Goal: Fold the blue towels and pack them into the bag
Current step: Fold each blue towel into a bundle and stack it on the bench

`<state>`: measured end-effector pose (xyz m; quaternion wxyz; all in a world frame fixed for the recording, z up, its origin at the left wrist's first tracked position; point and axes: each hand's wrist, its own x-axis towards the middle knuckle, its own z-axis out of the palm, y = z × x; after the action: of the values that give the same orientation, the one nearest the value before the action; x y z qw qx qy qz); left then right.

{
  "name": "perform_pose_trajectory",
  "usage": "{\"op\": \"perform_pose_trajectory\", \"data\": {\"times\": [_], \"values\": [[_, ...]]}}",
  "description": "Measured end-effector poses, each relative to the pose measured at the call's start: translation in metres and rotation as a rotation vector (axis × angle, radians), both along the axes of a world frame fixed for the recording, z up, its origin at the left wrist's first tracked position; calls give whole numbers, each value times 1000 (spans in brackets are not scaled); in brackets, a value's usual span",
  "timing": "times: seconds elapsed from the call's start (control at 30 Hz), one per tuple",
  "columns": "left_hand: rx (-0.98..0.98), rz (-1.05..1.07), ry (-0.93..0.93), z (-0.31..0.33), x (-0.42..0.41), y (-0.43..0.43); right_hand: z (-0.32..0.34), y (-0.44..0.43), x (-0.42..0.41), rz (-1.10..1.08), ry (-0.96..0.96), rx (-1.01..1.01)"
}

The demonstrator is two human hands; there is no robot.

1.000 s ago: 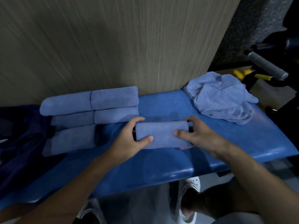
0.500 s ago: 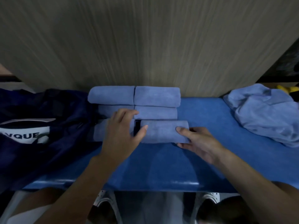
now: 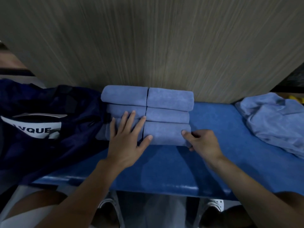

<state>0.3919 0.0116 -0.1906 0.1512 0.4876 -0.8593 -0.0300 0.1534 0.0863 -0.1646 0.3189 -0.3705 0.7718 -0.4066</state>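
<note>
1. Blue microfibre all over: the newly folded towel [image 3: 166, 134] is now parked on the padded bench [image 3: 181, 170] as the front-right piece of a two-by-three block of folded towels [image 3: 169, 99]. It is butted up against the front-left towel [image 3: 106, 132] and the one behind it.
2. A second ago it was held mid-bench, well apart from the block. That gap has since been closed.
3. The left hand [image 3: 126, 145] is laid flat over the front-left towel, fingers [image 3: 130, 119] straight and spread, with the thumb tip touching the new towel. Earlier, the new towel's left end was gripped by it.
4. The towel's right end is pinched by the right hand [image 3: 202, 143], thumb on top and the other fingers curled at the end.
5. The dark navy bag [image 3: 70, 116] is slumped just left of the block.
6. A heap of unfolded towels [image 3: 276, 119] is left at the bench's right end, well apart.
</note>
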Motion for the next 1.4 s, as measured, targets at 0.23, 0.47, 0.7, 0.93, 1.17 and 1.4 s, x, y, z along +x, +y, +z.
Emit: {"op": "perform_pose_trajectory", "data": {"times": [0.23, 0.47, 0.7, 0.93, 1.17, 1.4], "values": [[21, 16, -30, 3, 4, -6, -6, -7, 4, -45, -88, -19], [24, -24, -87, 4, 3, -11, -4, 1, 8, 2, -31, -21], [-91, -88, 18, 39, -17, -8, 10, 16, -7, -61, -93, -18], [-149, -305, 103, 97, -142, 4, 30, 45, -84, -210, -8, -63], [28, -460, 31, 99, -296, 19, 46, 77, -189, -360, 310, -70], [234, -380, 24, 61, -381, 7, 30, 69, -258, -240, 529, -63]]}}
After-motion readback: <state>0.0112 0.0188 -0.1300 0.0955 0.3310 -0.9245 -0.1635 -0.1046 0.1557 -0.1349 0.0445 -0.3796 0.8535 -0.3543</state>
